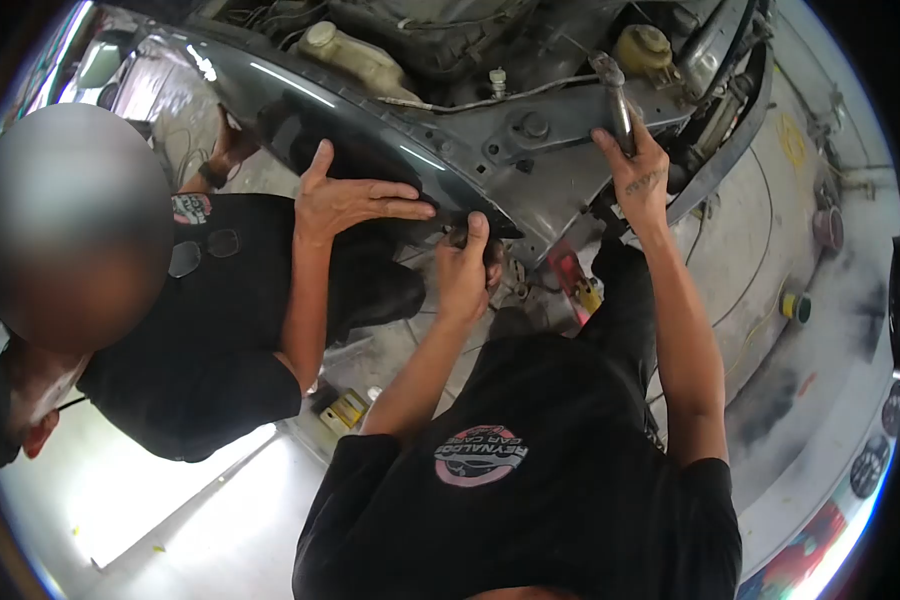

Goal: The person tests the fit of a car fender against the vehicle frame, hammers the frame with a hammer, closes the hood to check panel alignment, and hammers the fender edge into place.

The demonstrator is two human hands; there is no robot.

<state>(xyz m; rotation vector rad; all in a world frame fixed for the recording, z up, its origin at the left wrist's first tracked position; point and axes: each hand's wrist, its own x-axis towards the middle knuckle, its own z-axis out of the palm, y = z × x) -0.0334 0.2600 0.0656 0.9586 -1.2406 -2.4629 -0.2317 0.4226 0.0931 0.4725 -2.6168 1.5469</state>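
My right hand (pixel 638 175) is closed around a metal-shafted hammer (pixel 619 112), held upright with its head raised above the bare inner panel (pixel 560 150) of the car. My left hand (pixel 465 262) is closed at the pointed end of the dark, glossy fender (pixel 310 115), thumb up. Its fingers curl round a dark, rounded object (pixel 491 250) that is partly hidden; I cannot make out its kind. Just left of my left hand, a co-worker's hand (pixel 355 207) lies with fingers stretched along the fender's lower edge. The co-worker's other hand (pixel 232 145) is at the fender's far end.
The co-worker (pixel 195 330) crouches close on my left. Ahead lies the engine bay, with a whitish plastic reservoir (pixel 355 65) and a yellowed capped reservoir (pixel 645 48). A yellow box (pixel 344 411) and a roll of tape (pixel 796 306) are on the floor.
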